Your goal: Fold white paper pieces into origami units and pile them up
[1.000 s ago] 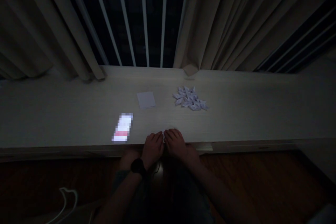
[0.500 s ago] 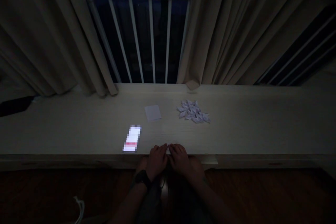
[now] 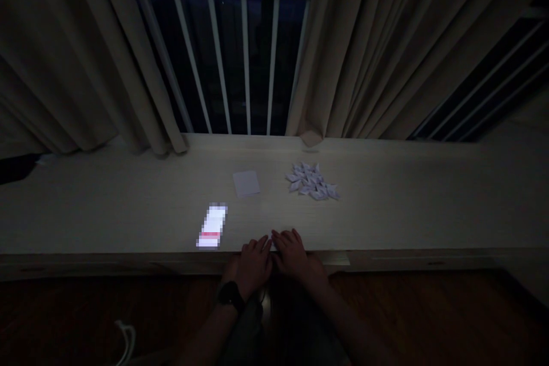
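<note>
At the front edge of the pale ledge (image 3: 386, 211), my left hand (image 3: 254, 263) and my right hand (image 3: 291, 253) meet over a small piece of white paper (image 3: 273, 245). Only a sliver of the paper shows between the fingertips; my fingers cover the rest, so its shape is hidden. Both hands have their fingers bent and pressed down on it. Beyond them lies a square stack of white paper (image 3: 246, 183). To its right is a cluster of several small folded paper pieces (image 3: 312, 182) with pointed ends.
A phone (image 3: 212, 226) with a lit, blurred screen lies left of my hands. Beige curtains (image 3: 343, 51) hang at the back, their hems touching the ledge. White bars (image 3: 245, 63) cross the dark window. A dark object (image 3: 17, 167) lies at the far left.
The camera view has tilted up, so the ledge sits lower and the window rail shows. My hands stay together on the small paper, with fingers slightly shifted.
</note>
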Motion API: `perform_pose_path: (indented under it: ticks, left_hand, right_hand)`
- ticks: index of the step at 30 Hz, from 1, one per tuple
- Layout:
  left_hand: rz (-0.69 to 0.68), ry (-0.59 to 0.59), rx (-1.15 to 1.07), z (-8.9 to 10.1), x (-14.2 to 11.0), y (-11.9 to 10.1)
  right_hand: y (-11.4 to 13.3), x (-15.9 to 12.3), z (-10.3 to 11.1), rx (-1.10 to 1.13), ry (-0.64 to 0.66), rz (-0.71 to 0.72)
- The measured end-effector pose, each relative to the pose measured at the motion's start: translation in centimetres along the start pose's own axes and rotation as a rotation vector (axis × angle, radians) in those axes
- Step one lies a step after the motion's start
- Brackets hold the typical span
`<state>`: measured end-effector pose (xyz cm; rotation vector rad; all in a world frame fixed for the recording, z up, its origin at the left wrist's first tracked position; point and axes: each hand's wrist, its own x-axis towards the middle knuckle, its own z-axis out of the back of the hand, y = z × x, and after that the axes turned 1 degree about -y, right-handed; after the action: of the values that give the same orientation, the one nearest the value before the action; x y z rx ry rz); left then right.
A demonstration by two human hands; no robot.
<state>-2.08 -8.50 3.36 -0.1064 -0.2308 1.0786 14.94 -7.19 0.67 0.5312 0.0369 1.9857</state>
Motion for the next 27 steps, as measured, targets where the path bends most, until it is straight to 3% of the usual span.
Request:
perform_pose_path:
  ticks: [4,8,17,21,27]
  left_hand:
    - [-0.029,0.022,0.028,0.9,0.6,-0.1]
    - [-0.06,0.046,0.058,1.4,0.6,-0.1]
    - [-0.046,0.045,0.085,0.6,-0.4,-0.4]
    - [-0.036,0.05,0.071,-0.2,-0.4,-0.6]
    - [-0.066,0.071,0.061,0.2,0.2,-0.7]
  right_hand:
    - [-0.8,0.6,0.0,0.012,0.03,0.013]
    - [-0.9,-0.1,-0.6,0.014,-0.021,0.0]
    - [2.5,-2.5,-0.8,-0.043,-0.084,-0.131]
    - [2.7,-2.8,-1.3,-0.056,-0.066,-0.18]
    - [1.9,-2.8,-0.7,-0.048,0.011,-0.118]
